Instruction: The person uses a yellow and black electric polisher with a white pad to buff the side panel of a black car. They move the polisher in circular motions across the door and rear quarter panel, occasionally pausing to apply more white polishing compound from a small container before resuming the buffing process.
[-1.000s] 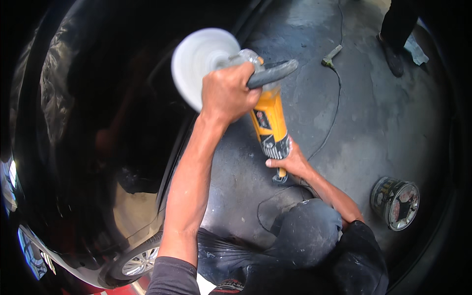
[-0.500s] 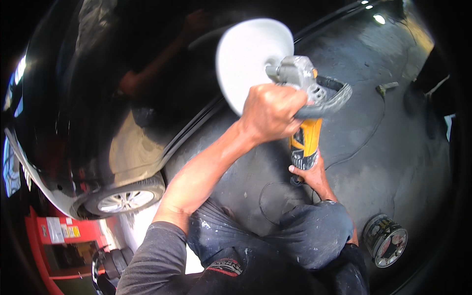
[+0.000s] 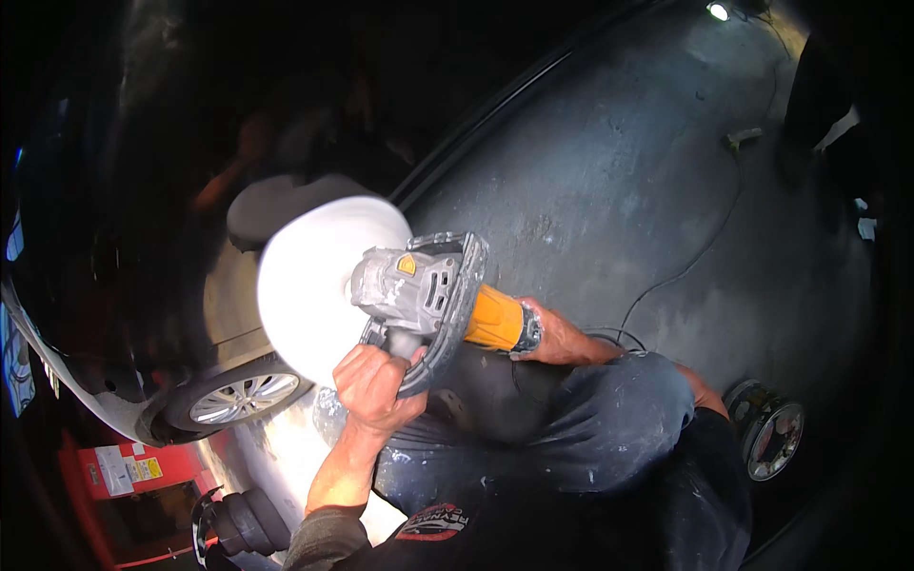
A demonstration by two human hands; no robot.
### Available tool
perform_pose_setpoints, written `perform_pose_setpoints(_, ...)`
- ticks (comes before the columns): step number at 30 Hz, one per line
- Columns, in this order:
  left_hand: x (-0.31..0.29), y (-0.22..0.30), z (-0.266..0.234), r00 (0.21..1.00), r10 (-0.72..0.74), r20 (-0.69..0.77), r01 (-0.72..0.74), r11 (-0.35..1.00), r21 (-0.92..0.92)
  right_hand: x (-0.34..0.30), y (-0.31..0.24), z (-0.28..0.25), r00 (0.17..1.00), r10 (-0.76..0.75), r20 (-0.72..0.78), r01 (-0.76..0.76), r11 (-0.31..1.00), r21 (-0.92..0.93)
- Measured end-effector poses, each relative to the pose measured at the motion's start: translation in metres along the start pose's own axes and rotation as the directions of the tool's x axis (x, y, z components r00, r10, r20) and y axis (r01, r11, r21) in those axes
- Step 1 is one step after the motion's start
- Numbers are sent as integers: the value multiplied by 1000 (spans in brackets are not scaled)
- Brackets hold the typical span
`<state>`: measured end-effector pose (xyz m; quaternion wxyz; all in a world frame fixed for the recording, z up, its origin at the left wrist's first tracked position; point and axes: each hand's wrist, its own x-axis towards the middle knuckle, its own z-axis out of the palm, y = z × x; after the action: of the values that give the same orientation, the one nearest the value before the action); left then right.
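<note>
From the head camera, here's the polisher [image 3: 405, 290], right in the middle of the scene, and both hands are on it! The left hand [image 3: 379, 388] is clenched round the near end of the black loop handle [image 3: 463, 306], knuckles up, while the right hand [image 3: 555, 335], farther right, is wrapped around the back end of the orange body, fingers partly hidden. So the hands sit well apart, each clamped on the same tool, held just beyond the knees.

Look at that big white pad [image 3: 319, 281], out on the left of the grey head, its face blurred smooth and turned toward the shiny black car [image 3: 181, 181]! Its pale reflection shows in the bodywork just beside it; whether pad and paint touch, I can't tell.

Near left, the car's wheel [image 3: 245, 398] with its silver spokes, and nearer still, a red cabinet [image 3: 152, 468] with papers stuck on the front. Over on the right, a cord [image 3: 687, 270] snakes away across the dark grey floor [image 3: 590, 200], and a round tin [image 3: 773, 438] lies beside the person's right arm. Far right, a bright lamp [image 3: 719, 11]!
</note>
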<state>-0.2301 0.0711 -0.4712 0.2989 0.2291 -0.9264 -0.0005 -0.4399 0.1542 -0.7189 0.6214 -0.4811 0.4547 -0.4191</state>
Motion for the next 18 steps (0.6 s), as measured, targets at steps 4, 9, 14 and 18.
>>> perform_pose_setpoints(4, 27, 2, -19, 996, 92, -15, -91, 994, 60, 9, -34, -10, 993, -115, -31, 115, 993, -21)
perform_pose_setpoints(9, 104, 2, -8, 948, 298, -110, -303, 952, -32, -4, -80, -50, 955, -157, -253, 125, 983, -138)
perform_pose_setpoints(14, 199, 8, 20, 859, 477, -184, -488, 873, -15, -14, -108, -88, 844, -250, -474, 171, 964, -203)
perform_pose_setpoints(18, 257, 21, 44, 823, 518, -234, -545, 836, -65, -18, -129, -109, 748, -315, -584, 248, 949, -194)
